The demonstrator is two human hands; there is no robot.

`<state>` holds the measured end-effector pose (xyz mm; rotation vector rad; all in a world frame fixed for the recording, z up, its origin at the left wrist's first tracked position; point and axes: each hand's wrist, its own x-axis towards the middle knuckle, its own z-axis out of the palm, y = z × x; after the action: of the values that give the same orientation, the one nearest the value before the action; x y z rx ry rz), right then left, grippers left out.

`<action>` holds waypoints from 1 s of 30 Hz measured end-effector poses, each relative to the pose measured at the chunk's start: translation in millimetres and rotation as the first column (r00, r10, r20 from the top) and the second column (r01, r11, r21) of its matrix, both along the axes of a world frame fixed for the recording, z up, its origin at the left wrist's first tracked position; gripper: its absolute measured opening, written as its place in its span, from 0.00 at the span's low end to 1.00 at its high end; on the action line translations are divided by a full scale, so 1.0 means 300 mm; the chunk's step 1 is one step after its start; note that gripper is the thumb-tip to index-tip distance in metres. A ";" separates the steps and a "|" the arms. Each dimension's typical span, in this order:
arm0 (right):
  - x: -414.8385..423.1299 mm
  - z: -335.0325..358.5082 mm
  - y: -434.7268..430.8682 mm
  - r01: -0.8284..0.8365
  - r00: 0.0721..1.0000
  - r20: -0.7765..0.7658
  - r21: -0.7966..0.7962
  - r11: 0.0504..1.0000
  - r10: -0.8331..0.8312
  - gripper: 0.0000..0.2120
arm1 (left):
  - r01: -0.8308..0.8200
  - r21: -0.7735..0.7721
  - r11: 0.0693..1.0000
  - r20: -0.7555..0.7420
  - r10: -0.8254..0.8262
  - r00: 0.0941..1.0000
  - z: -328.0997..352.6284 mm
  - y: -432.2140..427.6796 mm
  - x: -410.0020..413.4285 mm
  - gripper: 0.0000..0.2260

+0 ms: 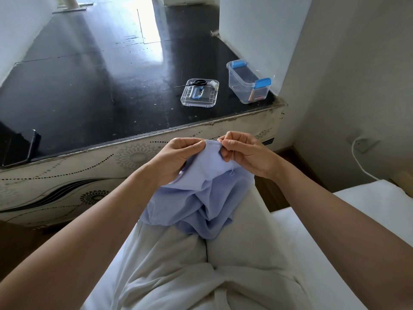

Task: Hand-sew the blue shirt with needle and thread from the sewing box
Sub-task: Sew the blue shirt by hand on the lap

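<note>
The blue shirt (201, 198) is bunched on my lap, its top edge lifted between both hands. My left hand (178, 157) grips the fabric from the left, thumb on the folded edge. My right hand (243, 153) pinches the same edge from the right, and a thin thread (232, 164) hangs from its fingers in a small loop. The needle is hidden in my fingers. The clear sewing box (248, 82) with blue latches stands open on the dark table, its lid (199, 93) lying beside it with black scissors (196, 82) and a white thread spool (214, 83).
The dark table (100, 86) has a patterned white front edge just beyond my hands. A phone (33, 144) leans at the table's left edge. A white cable (359, 162) runs down the wall at right. A white cushion (357, 220) lies beside my right leg.
</note>
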<state>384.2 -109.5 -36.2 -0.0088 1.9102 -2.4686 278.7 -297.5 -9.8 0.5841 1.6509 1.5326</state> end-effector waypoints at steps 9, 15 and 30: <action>-0.006 -0.009 0.004 -0.018 1.000 -0.013 -0.111 0.994 0.016 0.08 | 0.009 0.041 0.999 0.082 -0.013 0.997 0.012 0.010 0.017 0.08; -0.013 -0.006 0.010 -0.025 1.000 -0.009 -0.138 0.990 0.024 0.06 | -0.005 0.030 1.000 0.086 0.003 0.996 0.026 0.015 0.023 0.08; -0.007 0.000 -0.016 0.085 0.996 0.024 0.029 0.996 -0.086 0.14 | -0.008 0.043 0.999 0.149 0.002 0.989 0.023 0.028 0.033 0.08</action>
<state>382.1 -114.5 -36.3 0.1071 1.9755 -2.4811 288.5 -289.0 -3.0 0.4760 1.5102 1.5801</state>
